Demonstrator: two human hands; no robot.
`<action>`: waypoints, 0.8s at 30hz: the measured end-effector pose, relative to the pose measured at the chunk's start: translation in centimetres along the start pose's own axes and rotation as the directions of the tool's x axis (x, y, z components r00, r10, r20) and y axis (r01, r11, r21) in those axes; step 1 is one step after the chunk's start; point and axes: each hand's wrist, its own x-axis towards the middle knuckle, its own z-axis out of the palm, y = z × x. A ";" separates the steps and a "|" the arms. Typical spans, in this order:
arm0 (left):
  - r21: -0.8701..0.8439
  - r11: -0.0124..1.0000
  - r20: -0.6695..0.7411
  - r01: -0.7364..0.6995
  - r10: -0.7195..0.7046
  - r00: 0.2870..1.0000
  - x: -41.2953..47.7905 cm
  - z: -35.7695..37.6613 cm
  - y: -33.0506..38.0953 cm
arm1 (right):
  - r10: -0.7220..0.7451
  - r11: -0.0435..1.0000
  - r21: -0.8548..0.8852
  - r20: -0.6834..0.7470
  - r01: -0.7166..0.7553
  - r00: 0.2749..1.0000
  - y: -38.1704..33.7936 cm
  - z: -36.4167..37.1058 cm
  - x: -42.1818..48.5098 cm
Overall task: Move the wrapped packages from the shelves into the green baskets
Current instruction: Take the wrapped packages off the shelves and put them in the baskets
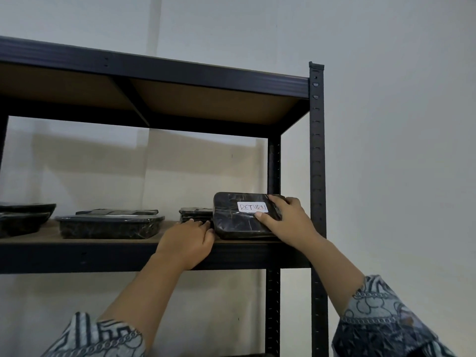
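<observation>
On the shelf (77, 240), at its right end, the package (231, 220) stands tipped up on its edge. The right hand (286, 220) clasps its right side, thumb under the label (252, 207). The left hand (188, 243) lies flat on the shelf, against the package's left edge.

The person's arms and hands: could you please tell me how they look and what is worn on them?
Both the left hand and the right hand are bare, with no gloves, rings or watch visible. The left sleeve and right sleeve are blue-grey fabric with a dark chain-and-line print, leaving the forearms uncovered.
</observation>
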 end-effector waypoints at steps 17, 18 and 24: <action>-0.032 0.995 0.170 0.091 -0.084 0.982 2.1 -0.7 -1.5 | 0.333 0.889 -0.454 0.562 -0.054 0.757 -4.5 -2.8 6.2; -0.029 0.995 0.167 0.096 -0.090 0.982 2.2 -0.6 -1.7 | 0.315 0.879 -0.476 0.562 -0.012 0.765 -5.1 -2.8 6.8; -0.068 0.995 0.168 0.076 -0.064 0.984 2.3 0.3 -2.8 | 0.175 0.881 -0.457 0.555 0.122 0.814 -7.8 0.0 9.3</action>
